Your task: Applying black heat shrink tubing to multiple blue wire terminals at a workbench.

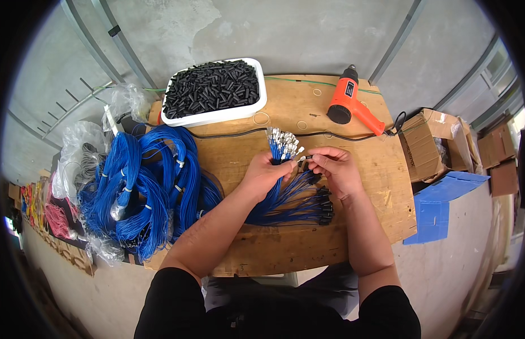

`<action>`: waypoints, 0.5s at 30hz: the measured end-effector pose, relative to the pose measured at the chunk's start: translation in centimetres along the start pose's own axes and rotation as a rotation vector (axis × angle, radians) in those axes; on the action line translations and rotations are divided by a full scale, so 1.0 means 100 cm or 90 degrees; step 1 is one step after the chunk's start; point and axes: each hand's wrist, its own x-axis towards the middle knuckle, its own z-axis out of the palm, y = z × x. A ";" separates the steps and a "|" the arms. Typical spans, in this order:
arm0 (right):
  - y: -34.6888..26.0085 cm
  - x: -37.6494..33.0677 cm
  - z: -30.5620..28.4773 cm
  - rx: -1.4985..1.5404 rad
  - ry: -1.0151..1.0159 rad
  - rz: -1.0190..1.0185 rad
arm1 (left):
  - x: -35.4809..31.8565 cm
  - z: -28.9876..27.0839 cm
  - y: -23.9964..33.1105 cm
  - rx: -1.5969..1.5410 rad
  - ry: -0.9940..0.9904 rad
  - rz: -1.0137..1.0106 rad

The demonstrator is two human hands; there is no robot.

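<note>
My left hand is closed round a bundle of blue wires, whose pale, clear-covered connector ends fan out above the fingers. Just right of that bundle, my right hand pinches a small black sleeve between thumb and fingers. The sleeve is by a single connector end sticking out toward it; whether it is on the wire is too small to tell. Below the hands, the wires spread right across the table to ends covered in black sleeves.
A white tub full of black sleeves stands at the back of the wooden table. An orange heat gun lies back right, its black cord crossing the table. Coiled blue wires pile up at left. Cardboard boxes stand at right.
</note>
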 end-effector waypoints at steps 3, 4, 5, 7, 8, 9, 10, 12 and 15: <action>0.001 0.000 0.000 0.009 0.002 -0.007 | 0.001 0.000 -0.001 0.007 -0.002 0.002; 0.001 -0.001 0.000 0.009 0.002 -0.007 | 0.001 0.001 -0.001 0.008 -0.005 0.005; 0.000 -0.001 0.001 0.017 0.001 -0.010 | 0.001 0.000 -0.001 0.008 -0.004 0.005; 0.000 -0.001 0.003 0.025 -0.001 -0.013 | 0.000 -0.001 -0.001 0.021 -0.010 0.008; 0.000 -0.001 0.003 0.019 -0.001 -0.024 | 0.000 -0.001 0.000 0.021 -0.009 0.008; 0.000 -0.001 0.003 0.013 -0.002 -0.034 | 0.000 -0.001 0.000 0.020 -0.013 0.011; 0.000 -0.001 0.003 0.013 -0.002 -0.034 | 0.000 -0.001 0.000 0.020 -0.016 0.014; 0.001 -0.001 0.002 -0.017 0.000 -0.060 | 0.001 -0.001 -0.002 0.015 -0.025 0.017; 0.001 -0.001 0.002 -0.054 -0.006 -0.101 | 0.001 -0.002 -0.002 0.017 -0.031 0.016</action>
